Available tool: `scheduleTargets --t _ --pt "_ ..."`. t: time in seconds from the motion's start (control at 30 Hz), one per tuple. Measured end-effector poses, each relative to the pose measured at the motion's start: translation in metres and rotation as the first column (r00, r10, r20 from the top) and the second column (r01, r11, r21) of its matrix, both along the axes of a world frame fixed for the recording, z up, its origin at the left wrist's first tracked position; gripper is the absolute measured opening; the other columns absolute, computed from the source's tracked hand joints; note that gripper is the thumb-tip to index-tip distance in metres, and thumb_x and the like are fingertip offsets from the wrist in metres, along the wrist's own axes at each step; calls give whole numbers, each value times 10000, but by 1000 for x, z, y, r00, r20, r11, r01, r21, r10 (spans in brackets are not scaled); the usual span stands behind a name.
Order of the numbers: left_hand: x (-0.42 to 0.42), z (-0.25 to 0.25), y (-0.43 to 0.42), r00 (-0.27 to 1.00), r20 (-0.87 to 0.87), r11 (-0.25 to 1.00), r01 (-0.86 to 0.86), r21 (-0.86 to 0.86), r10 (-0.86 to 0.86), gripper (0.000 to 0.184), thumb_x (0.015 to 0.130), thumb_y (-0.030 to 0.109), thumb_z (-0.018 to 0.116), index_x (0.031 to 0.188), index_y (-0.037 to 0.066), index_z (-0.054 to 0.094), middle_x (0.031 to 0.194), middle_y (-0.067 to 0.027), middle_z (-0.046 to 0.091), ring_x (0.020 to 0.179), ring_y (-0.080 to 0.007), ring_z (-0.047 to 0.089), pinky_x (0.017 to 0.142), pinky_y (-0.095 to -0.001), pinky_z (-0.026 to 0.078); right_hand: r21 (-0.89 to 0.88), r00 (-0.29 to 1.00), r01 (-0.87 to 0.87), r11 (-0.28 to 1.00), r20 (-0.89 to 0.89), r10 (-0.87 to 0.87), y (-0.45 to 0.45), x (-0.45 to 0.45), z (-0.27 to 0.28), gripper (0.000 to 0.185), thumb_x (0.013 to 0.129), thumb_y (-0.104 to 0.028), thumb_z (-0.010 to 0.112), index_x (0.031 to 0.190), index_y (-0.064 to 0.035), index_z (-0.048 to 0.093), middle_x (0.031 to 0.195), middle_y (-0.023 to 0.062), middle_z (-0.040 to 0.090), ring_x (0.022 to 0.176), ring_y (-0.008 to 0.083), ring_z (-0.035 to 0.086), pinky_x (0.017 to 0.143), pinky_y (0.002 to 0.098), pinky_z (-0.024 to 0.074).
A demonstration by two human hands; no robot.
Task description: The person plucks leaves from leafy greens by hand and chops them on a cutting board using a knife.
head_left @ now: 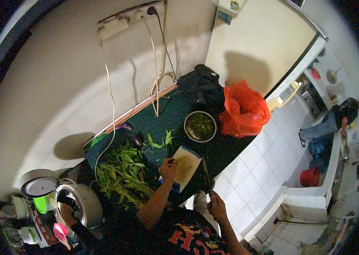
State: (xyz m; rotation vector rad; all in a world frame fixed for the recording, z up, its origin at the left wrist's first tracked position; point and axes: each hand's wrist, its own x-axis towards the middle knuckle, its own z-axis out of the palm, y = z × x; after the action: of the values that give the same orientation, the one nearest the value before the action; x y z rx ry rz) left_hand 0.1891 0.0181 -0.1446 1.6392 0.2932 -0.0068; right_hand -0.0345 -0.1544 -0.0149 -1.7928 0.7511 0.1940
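Observation:
A white cutting board with a blue edge (188, 166) lies on the dark green tabletop. My left hand (169, 169) is over its left side, fingers drawn together; whatever they may hold is too small to name. My right hand (217, 208) is closed on the handle of a knife (206, 172), whose blade points away beside the board's right edge. A large pile of leafy green stems (122, 172) lies left of the board. Loose leaves (162, 143) are behind it. A round bowl (200, 126) holds chopped greens.
A red plastic bag (245, 111) and a black bag (198, 85) stand at the back. An eggplant (135, 138) lies behind the stems. Another person's hand (67, 214) is at a steel pot (87, 204), lower left. Another person (343, 114) stands far right. Cables hang along the wall.

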Motion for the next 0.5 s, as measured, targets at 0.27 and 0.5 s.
scheduleTargets --t 0.27,0.5 --pt "-14 12 -7 998 15 986 55 157 -58 149 810 107 730 916 25 667 866 -85 704 790 -193 677 734 -330 540 -349 980 -178 920 22 198 21 -2 -12 509 998 -454 455 1258 -34 575 691 97 619 558 167 572 539 326 465" --pt "-36 35 -36 896 188 874 316 369 -403 178 795 81 700 951 23 636 820 -143 664 767 -299 662 708 -380 517 -195 993 -109 975 15 114 26 -7 -18 502 1005 -447 440 1246 -29 579 774 127 664 635 205 628 603 347 501"
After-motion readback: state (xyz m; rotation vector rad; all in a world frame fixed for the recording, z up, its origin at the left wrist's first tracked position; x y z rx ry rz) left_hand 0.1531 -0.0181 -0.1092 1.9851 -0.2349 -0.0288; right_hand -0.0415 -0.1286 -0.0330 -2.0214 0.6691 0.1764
